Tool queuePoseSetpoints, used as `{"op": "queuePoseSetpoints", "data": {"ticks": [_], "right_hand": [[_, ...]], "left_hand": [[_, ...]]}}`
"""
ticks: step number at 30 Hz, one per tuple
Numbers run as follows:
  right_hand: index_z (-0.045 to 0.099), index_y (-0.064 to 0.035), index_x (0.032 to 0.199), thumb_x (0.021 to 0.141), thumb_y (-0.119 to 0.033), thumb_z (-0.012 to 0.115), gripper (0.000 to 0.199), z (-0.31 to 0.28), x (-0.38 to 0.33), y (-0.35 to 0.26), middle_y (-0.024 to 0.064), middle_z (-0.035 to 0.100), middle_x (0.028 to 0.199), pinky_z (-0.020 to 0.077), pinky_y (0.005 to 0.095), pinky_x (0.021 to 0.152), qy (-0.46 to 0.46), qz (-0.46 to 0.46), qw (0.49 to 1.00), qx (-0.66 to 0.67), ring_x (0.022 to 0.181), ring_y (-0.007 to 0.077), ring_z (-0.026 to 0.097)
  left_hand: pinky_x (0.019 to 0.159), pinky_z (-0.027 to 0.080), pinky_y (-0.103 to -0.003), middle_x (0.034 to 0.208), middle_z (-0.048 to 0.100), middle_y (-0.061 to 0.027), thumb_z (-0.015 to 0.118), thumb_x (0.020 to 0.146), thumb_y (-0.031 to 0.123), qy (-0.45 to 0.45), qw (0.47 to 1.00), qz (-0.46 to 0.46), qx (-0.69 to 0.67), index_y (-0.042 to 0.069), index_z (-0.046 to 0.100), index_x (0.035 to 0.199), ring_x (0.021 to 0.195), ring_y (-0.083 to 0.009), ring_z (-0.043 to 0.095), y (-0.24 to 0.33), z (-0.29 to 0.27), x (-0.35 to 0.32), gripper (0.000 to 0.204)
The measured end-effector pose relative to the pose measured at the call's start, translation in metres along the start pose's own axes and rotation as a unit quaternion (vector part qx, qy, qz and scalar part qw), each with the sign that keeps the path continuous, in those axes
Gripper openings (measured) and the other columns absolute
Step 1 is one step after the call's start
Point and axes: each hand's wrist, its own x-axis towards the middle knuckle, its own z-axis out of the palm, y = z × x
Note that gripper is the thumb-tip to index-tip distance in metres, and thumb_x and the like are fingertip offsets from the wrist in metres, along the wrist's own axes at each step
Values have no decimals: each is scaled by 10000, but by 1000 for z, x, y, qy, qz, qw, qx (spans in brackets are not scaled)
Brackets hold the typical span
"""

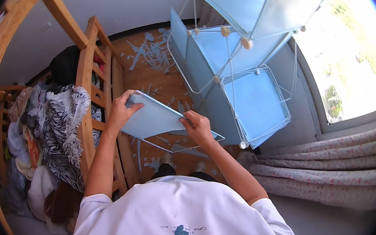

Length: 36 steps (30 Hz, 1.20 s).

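Note:
Between my hands is a light blue panel (151, 115) with a thin white wire frame along its edge, held tilted over the floor. My left hand (124, 109) grips its upper left corner, the thumb on the near face. On the upper right edge, my right hand (197, 127) pinches the panel where its blue sheet meets the wire. The sheet does not fill the frame at the lower right, where bare wire shows. Beyond my hands stands a blue cube shelf (211, 55) of panels and wire, joined by round cream connectors (247, 43).
Torn blue strips (151, 50) litter the wooden floor (132, 78). A wooden bunk bed (88, 59) with a zebra-patterned blanket (64, 122) and heaped clothes stands at left. A bright window (352, 57) and a flowered curtain (326, 163) are at right.

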Motion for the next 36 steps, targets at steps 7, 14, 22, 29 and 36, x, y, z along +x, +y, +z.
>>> {"op": "queuePoseSetpoints", "data": {"ticks": [7, 14, 22, 29, 36], "right_hand": [[578, -55, 813, 782, -167, 596, 118, -2, -25, 16, 77, 589, 758, 457, 367, 560, 1, -10, 999, -32, 672, 288, 581], [551, -18, 835, 799, -139, 587, 131, -2, -38, 28, 137, 557, 757, 441, 363, 606, -62, 55, 996, 43, 706, 322, 558], [543, -45, 912, 763, -197, 640, 234, 8, -14, 17, 101, 560, 832, 441, 360, 652, 9, -67, 996, -60, 772, 290, 553], [506, -54, 795, 720, -189, 669, 225, 9, 12, -30, 87, 514, 707, 431, 354, 552, 39, -112, 992, -45, 664, 271, 539], [516, -58, 759, 689, -205, 697, 244, 14, 14, -28, 75, 510, 670, 410, 333, 514, 114, -129, 983, -57, 615, 239, 529]], "left_hand": [[557, 432, -196, 673, 588, 18, 692, 766, 310, -207, 963, -133, -110, 7, 635, 803, 619, -42, 520, -10, 10, -8, 311], [536, 408, -221, 629, 550, 20, 662, 782, 359, -226, 967, -87, -72, -8, 619, 760, 592, -54, 477, -1, 21, -15, 371], [515, 394, -271, 608, 524, -48, 639, 807, 306, -152, 988, -29, 5, -17, 603, 771, 557, -115, 465, 23, 42, -24, 327], [557, 399, -286, 657, 496, -76, 689, 747, 151, -60, 995, 70, 35, -22, 552, 761, 593, -165, 455, 25, 59, -23, 221], [609, 426, -282, 725, 542, -89, 636, 728, -9, -58, 998, 23, 23, -21, 551, 827, 646, -174, 509, 3, 52, -38, 131]]}}
